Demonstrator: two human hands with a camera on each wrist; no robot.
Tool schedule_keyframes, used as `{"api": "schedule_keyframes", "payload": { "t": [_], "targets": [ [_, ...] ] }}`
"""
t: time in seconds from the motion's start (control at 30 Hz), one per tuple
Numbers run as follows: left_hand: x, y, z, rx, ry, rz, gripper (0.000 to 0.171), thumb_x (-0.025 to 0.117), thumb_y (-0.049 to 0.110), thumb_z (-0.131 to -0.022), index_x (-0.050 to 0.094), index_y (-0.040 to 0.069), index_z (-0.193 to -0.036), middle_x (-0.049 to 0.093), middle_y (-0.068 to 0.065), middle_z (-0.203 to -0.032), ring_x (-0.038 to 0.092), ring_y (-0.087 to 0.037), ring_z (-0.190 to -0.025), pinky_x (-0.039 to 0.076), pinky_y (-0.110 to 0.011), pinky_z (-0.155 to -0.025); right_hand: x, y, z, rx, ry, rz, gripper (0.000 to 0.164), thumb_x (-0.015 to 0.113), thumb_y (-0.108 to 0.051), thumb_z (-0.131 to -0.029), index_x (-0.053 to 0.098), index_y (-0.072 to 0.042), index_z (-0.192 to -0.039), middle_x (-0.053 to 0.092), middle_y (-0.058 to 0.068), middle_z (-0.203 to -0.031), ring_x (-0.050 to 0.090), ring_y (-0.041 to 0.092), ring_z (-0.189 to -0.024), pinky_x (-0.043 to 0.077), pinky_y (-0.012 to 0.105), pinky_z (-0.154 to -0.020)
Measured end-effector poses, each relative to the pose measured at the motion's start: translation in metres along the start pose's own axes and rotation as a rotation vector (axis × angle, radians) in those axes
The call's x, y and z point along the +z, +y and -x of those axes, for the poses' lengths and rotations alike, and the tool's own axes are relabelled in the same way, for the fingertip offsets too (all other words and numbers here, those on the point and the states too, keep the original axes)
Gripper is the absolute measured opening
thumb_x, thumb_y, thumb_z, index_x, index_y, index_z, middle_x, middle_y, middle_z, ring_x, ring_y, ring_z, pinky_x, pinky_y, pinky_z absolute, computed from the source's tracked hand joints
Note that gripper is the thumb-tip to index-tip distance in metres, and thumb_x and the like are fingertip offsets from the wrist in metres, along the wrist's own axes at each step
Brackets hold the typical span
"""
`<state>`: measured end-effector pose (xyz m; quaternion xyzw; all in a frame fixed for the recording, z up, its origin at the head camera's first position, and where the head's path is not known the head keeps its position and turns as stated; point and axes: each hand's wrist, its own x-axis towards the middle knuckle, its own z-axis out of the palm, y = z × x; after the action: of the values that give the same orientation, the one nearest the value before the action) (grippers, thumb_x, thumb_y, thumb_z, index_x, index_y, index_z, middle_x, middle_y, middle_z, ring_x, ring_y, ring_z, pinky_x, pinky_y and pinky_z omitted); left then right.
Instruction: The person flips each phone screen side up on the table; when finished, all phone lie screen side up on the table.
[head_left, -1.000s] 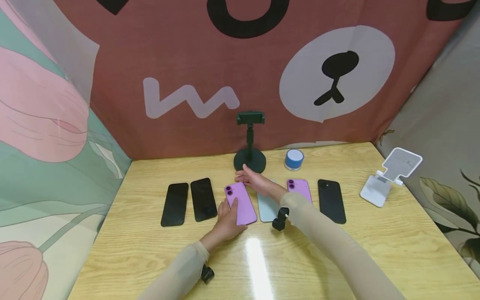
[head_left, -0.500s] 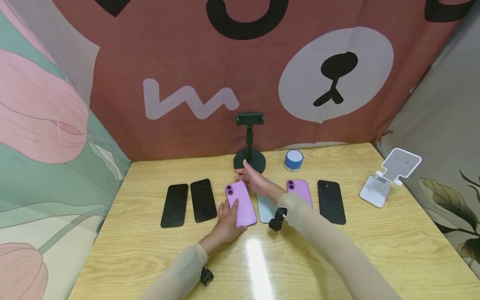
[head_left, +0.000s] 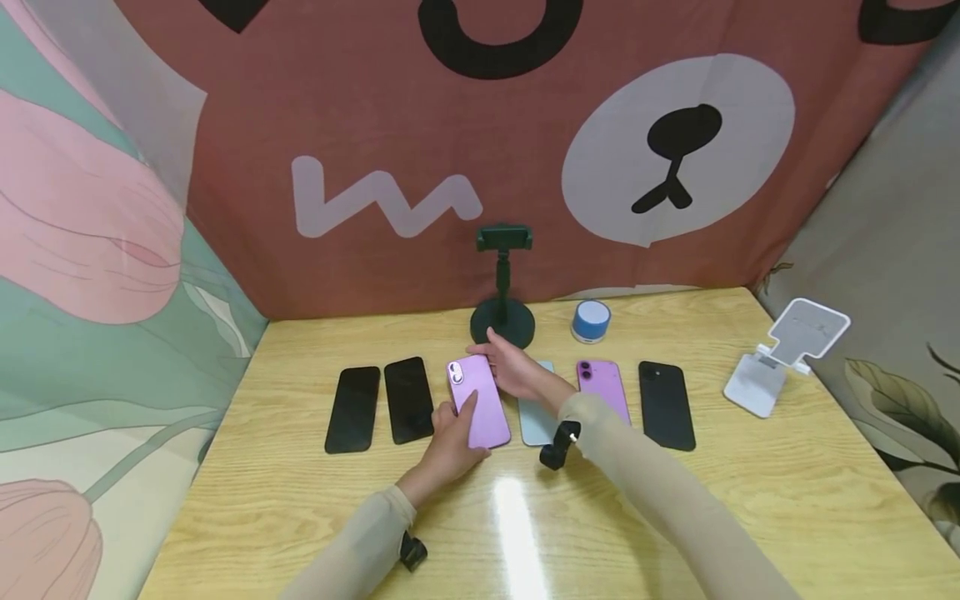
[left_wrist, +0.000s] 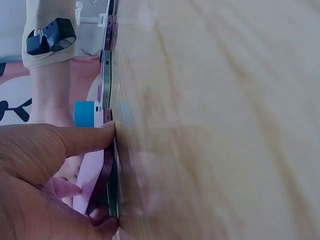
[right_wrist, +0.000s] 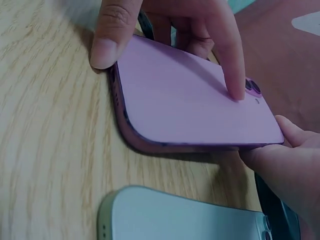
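Note:
A pink smartphone (head_left: 487,417) lies back up at mid-table, its camera end tilted up a little off the wood. My left hand (head_left: 448,443) grips it at the lower end and left edge, a finger pressing on its back, as the right wrist view shows. At the phone's upper right corner, my right hand (head_left: 517,371) touches the edge with fairly straight fingers; part of them is hidden by the phone. A light blue phone (right_wrist: 175,220) lies just right of it, partly under my right forearm.
Two black phones (head_left: 409,400) lie to the left. Another pink phone (head_left: 606,390) and a black phone (head_left: 667,405) lie to the right. Behind stand a dark phone stand (head_left: 503,283) and a blue speaker-like cylinder (head_left: 591,322). A white folding stand (head_left: 756,385) is at far right.
The pink phone's camera end has risen slightly and tilted, so its lenses now catch the light. Both hands have stayed in nearly the same places.

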<state>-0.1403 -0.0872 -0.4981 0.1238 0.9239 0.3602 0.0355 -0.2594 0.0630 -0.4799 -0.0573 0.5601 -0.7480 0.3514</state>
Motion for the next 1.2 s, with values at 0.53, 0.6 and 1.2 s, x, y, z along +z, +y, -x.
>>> {"api": "schedule_keyframes", "payload": {
  "t": [0.53,0.6,1.2],
  "targets": [
    [-0.007,-0.005,0.001,-0.066,0.020,0.235,0.094,0.081,-0.002,-0.063,0.036,0.004,-0.145,0.047,-0.023,-0.113,0.052,-0.030,-0.093,0.046,-0.047,-0.087,-0.006,-0.006,0.003,0.015,-0.039,-0.035,0.067,0.013,-0.047,-0.102,0.017,0.000,-0.150,0.020,0.024,-0.151,0.022,0.035,-0.138,0.022,0.047,-0.111],
    [-0.008,-0.007,0.001,-0.068,0.016,0.254,0.093,0.082,-0.001,-0.063,0.037,0.006,-0.144,0.048,-0.024,-0.116,0.052,-0.030,-0.095,0.045,-0.047,-0.088,-0.006,-0.006,0.004,0.013,-0.042,-0.052,0.065,0.014,-0.045,-0.103,0.016,0.000,-0.150,0.018,0.022,-0.153,0.020,0.035,-0.139,0.019,0.048,-0.112],
    [-0.034,0.000,-0.004,-0.098,-0.121,0.769,0.077,0.065,-0.012,-0.079,0.030,0.004,-0.147,0.032,-0.028,-0.144,0.053,-0.040,-0.115,0.053,-0.032,-0.081,-0.022,-0.016,0.019,-0.123,-0.119,-0.128,0.055,0.022,-0.027,-0.103,0.013,-0.001,-0.151,0.015,0.019,-0.155,0.019,0.033,-0.141,0.019,0.043,-0.113]
  ]
}}
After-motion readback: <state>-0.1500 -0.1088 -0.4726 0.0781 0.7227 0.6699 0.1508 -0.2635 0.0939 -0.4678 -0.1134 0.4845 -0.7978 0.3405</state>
